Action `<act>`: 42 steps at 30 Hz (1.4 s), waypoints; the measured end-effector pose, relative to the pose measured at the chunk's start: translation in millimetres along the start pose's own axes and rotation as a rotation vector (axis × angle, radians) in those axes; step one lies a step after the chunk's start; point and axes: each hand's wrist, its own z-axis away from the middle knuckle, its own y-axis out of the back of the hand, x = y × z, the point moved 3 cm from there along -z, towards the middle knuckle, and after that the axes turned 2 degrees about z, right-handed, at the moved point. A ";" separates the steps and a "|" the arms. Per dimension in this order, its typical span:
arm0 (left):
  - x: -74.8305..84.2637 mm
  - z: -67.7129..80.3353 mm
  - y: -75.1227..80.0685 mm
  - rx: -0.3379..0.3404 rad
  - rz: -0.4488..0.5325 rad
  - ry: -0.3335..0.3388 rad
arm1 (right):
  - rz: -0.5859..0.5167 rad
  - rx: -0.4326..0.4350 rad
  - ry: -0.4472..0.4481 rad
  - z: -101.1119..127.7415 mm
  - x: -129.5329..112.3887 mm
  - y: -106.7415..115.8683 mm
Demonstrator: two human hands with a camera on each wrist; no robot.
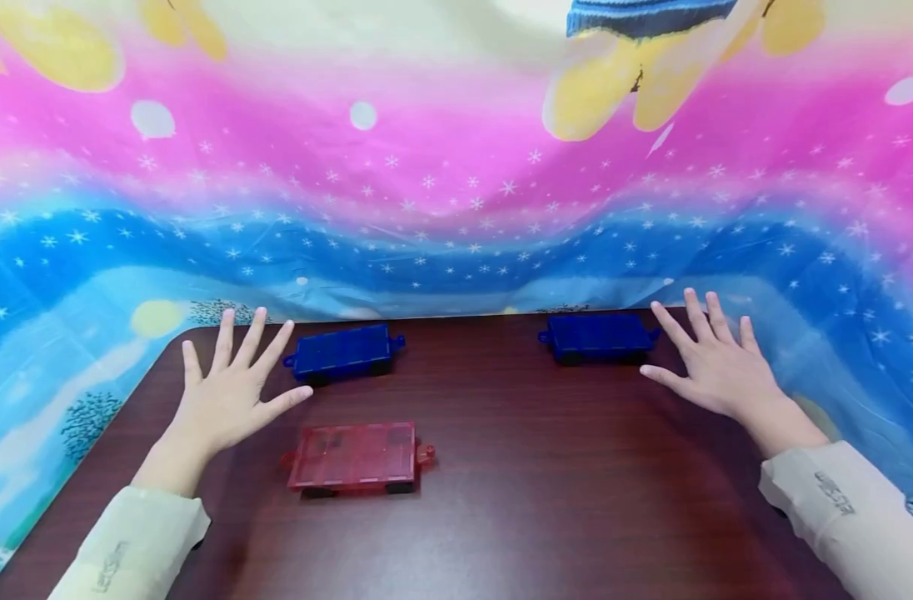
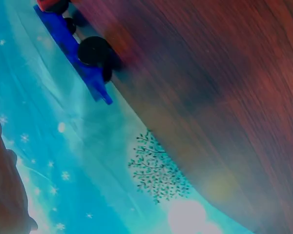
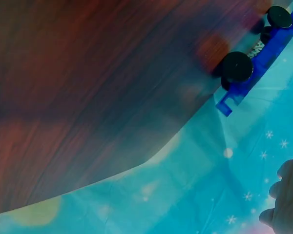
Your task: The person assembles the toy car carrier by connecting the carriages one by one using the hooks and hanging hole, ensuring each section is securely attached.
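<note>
Three flat toy wagon bases on black wheels stand on a dark wooden table [image 1: 546,483]. A blue one [image 1: 344,351] sits at the back left, another blue one [image 1: 597,336] at the back right, and a translucent red one [image 1: 354,456] lies nearer me. My left hand [image 1: 231,392] lies flat with fingers spread, just left of the left blue base and not touching it. My right hand [image 1: 715,358] is spread flat beside the right blue base. The left wrist view shows the left blue base [image 2: 73,48] from below; the right wrist view shows the right blue base [image 3: 256,58].
A bright cloth [image 1: 456,208] printed in pink, blue and yellow with white stars hangs behind the table and drapes down both sides. The table's rounded back-left corner [image 1: 190,333] lies by my left hand. Both forearms wear pale sleeves [image 1: 137,546].
</note>
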 end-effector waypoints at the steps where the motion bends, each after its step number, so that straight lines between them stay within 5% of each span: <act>1: 2.1 0.9 0.8 0.003 -0.005 -0.005 | -0.002 -0.006 0.005 -2.4 -1.7 -0.3; 21: 61.7 14.6 -0.8 0.020 0.031 -0.225 | -0.074 -0.105 0.052 -45.3 -24.1 -16.5; 42: 94.9 19.5 -26.0 -0.170 0.232 -0.389 | -0.140 -0.218 0.120 -76.0 -40.6 -41.2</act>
